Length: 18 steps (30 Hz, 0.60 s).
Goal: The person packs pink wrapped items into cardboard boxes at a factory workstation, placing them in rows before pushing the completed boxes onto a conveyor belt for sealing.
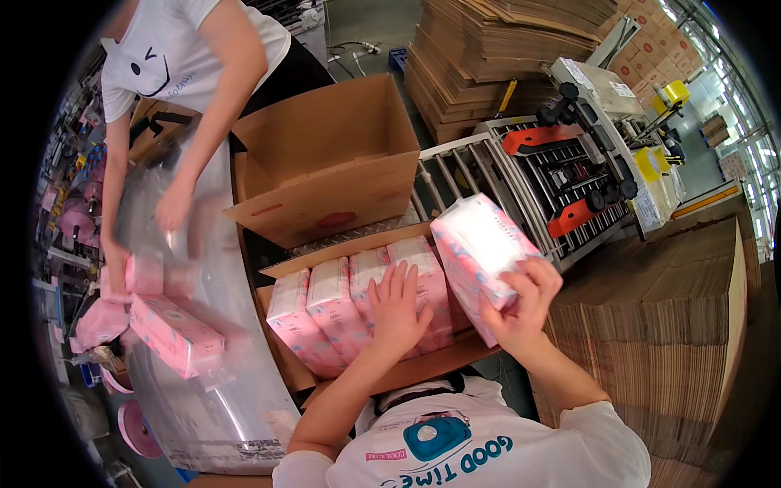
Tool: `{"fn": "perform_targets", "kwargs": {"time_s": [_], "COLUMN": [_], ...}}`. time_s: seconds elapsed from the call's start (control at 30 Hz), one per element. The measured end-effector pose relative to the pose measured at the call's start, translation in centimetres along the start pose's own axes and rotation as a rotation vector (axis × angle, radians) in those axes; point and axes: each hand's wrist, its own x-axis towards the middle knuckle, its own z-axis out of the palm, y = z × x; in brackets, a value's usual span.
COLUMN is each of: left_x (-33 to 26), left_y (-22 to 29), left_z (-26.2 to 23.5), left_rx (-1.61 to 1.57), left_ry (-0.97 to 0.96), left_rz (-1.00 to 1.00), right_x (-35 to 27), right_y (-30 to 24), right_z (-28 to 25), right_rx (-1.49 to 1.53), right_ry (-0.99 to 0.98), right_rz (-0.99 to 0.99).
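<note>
Several pink-and-white tissue packs (324, 313) stand in a row inside an open cardboard carton (431, 369) in front of me. My left hand (397, 315) rests on the packs toward the right of the row, its fingers spread. My right hand (525, 302) grips another tissue pack (478, 236) by its near end. This pack is tilted over the right end of the carton, and its lower part reaches down beside the row. My fingers hide its near corner.
A second open carton (325, 175) stands just beyond. On the left, a co-worker's hands reach over a shiny table (236, 407) with a loose tissue pack (175, 335). A roller conveyor (455, 167) lies at the far right, near stacks of flat cardboard (651, 342).
</note>
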Motion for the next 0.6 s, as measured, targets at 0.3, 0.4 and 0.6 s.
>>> {"fn": "perform_targets", "kwargs": {"time_s": [0.3,0.4,0.6], "left_x": [-1.5,-3.2,-6.5], "left_y": [-3.4,-5.4,-13.2], "left_z": [-1.2,-6.5,-5.8], "left_rx": [-0.216,-0.024,0.373], "left_ry": [-0.103,-0.034,0.056], "left_rz": [0.079,0.038,-0.368], "right_x": [-7.7,-4.0,-5.3], "right_y": [2.8,2.4,4.2], "right_z": [5.5,5.2,11.5], "right_rx": [-0.13,-0.097,-0.155], "right_ry": [-0.571,-0.456,-0.593], "right_rz": [0.241,0.296,0.031]}}
